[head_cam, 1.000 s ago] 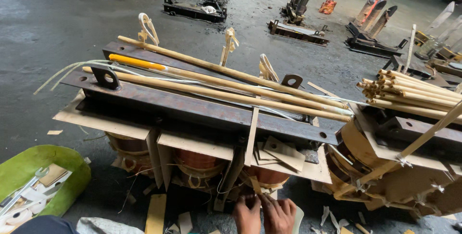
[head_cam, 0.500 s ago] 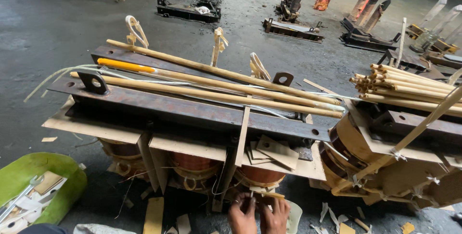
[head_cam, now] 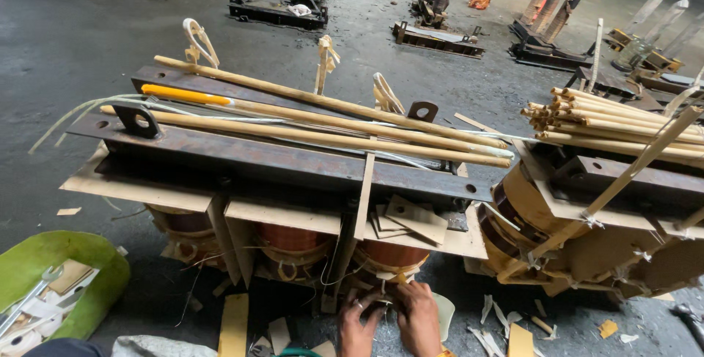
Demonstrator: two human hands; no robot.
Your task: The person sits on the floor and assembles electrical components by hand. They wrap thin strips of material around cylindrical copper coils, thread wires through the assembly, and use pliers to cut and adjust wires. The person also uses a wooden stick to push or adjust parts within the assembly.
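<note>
A transformer core with rusty steel clamps [head_cam: 279,159] and three copper-coloured coils stands on the floor before me. Both hands work at the bottom of the right coil [head_cam: 392,258]. My left hand [head_cam: 358,322] has a ring on one finger, and its fingers curl against the pale strips at the coil's base. My right hand [head_cam: 418,315] presses beside it on the same spot. What the fingers grip is hidden. Long pale wooden sticks [head_cam: 330,118] lie across the top of the clamps, one with an orange sleeve [head_cam: 183,94].
A second transformer [head_cam: 601,217] with a bundle of sticks [head_cam: 609,118] on top stands at right. A green tub [head_cam: 66,283] holding tools and cardboard scraps sits at lower left. Cardboard pieces litter the floor. Metal frames and stands [head_cam: 279,8] rest farther back.
The view has shifted slightly left and down. Both hands stay at the base of the right coil, moving only a little.
</note>
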